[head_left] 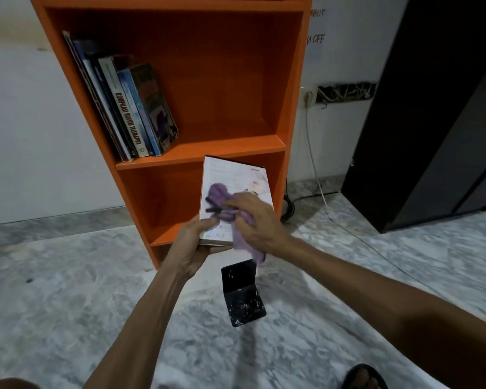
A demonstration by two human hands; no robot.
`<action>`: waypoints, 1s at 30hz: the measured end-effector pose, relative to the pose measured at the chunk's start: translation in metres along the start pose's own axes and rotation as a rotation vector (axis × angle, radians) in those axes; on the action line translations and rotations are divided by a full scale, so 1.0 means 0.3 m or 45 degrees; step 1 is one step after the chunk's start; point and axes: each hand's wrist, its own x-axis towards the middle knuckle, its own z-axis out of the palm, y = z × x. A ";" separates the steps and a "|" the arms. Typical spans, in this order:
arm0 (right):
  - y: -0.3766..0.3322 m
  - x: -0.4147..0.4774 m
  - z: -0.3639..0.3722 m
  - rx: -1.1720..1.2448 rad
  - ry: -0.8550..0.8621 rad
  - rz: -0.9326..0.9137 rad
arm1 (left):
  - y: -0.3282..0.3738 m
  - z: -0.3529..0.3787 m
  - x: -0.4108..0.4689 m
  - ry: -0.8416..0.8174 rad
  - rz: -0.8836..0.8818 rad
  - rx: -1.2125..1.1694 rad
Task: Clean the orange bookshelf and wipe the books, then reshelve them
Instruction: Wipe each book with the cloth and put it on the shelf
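Grey marbled floor (pixel 68 290) and a pale wall frame the scene. At the middle of it a white-covered book (pixel 236 175) is held up in front of the lower bay of the orange bookshelf (pixel 202 150), not resting on any shelf. The left hand (pixel 192 242) grips it at the near bottom corner, fingers curled underneath and thumb on the cover, so the book tilts up and away from the grip. The right hand (pixel 253 217) clutches a bunched purple cloth (pixel 222 197) and presses it on the cover just above the left thumb. The cloth is smeared with blur, and a tail of it hangs below the right hand, past the book's bottom edge. I'd say this is the wiping step, one book in hand with its front cover under the cloth; whether the back or spine is done I can't tell. Up and to the left of the grip, a row of books (pixel 129 108) leans against the left wall of the middle shelf. Directly below the hands a black L-shaped bookend (pixel 243 293), speckled white, sits on the floor. Off to the right of the hands a white cable (pixel 317 175) drops from a wall socket (pixel 309 96), near a black cabinet (pixel 432 108). Next, as I judge it, the book wants turning in the left hand for its other faces, then sliding upright in beside the leaning row.
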 end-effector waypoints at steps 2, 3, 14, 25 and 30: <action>0.042 0.065 -0.027 -0.069 0.065 0.058 | 0.009 -0.017 -0.003 -0.029 -0.036 -0.002; 0.069 0.101 -0.040 -0.102 0.076 0.077 | 0.009 -0.026 -0.003 -0.044 -0.045 -0.005; 0.285 0.199 -0.207 0.647 0.246 1.349 | 0.023 -0.051 -0.002 -0.001 -0.030 -0.235; 0.078 0.174 -0.218 0.705 0.022 0.591 | 0.078 0.001 0.052 -0.022 -0.185 0.175; 0.037 0.144 -0.178 -0.441 -0.159 -0.391 | 0.137 -0.040 0.068 -0.160 -0.243 -0.666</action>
